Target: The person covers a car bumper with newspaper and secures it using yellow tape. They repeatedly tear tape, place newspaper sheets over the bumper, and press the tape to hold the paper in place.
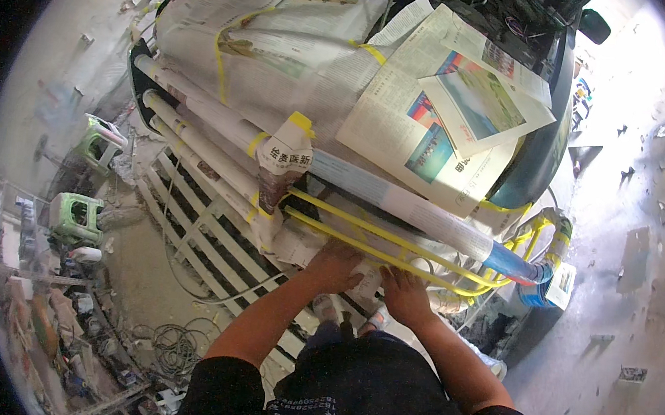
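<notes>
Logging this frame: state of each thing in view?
Left bare hand, partly curled; grip unclear.
Right bare hand, partly curled; grip unclear.
White paper sheet by the hands, partly hidden.
Thin yellow rails, not paper-wrapped.
Long round tube, paper-wrapped.
Printed newspaper sheets, spread overlapping.
Dark glossy vehicle body, partly covered.
Thin dark cable, loosely coiled.

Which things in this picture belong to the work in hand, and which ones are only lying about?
Seem to belong to the work:
newspaper sheets covering the vehicle
paper-wrapped bar
yellow bars, close to the left hand and right hand

Seem to be just lying about:
two green stools on the left
coiled cable on the floor
</notes>
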`<state>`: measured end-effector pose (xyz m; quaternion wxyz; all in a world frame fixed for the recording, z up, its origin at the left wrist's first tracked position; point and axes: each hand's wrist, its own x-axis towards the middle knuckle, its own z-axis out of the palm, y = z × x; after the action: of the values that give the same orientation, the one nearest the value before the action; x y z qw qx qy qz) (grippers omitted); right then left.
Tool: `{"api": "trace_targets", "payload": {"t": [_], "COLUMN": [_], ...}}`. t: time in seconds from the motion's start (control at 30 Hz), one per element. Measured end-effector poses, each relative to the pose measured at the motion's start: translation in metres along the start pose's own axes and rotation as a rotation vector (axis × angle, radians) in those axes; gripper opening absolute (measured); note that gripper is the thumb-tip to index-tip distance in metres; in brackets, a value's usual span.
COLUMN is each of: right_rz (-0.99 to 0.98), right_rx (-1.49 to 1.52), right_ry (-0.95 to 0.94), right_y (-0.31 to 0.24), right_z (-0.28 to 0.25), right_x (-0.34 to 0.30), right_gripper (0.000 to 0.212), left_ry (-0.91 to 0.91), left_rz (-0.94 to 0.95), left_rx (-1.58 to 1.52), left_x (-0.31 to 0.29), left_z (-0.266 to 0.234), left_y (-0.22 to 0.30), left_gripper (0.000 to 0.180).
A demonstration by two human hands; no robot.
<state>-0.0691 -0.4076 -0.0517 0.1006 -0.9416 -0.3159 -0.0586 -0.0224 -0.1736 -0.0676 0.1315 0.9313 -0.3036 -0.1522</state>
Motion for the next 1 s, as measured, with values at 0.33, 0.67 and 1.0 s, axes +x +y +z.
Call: {"api": "trace_targets", "payload": {"t": [0.33,0.67,1.0], "right_rz": [0.027,0.085,-0.075], "right_rx": [0.051,0.183,0.182], "right_ry": [-0.03,-0.15,-0.152], "right_y": [0.001,-0.003,-0.018], "right_z": [-0.002,-0.021,-0.027], "right_x": [-0.004,-0.001,0.017], "right_gripper": [0.041,0.034,0.034], "left_ry": [0.028,0.032,0.695], "left_rz": [0.099,0.054,-0.421], "left_rx": [-0.074,-0.064,-0.191], "left_x": [0.026,0.027,-0.055], "left_z": [-0.018,0.022,0.033], "left_y": [0.039,0.035,0.026], "left_gripper": [0.069,0.068,0.056]}}
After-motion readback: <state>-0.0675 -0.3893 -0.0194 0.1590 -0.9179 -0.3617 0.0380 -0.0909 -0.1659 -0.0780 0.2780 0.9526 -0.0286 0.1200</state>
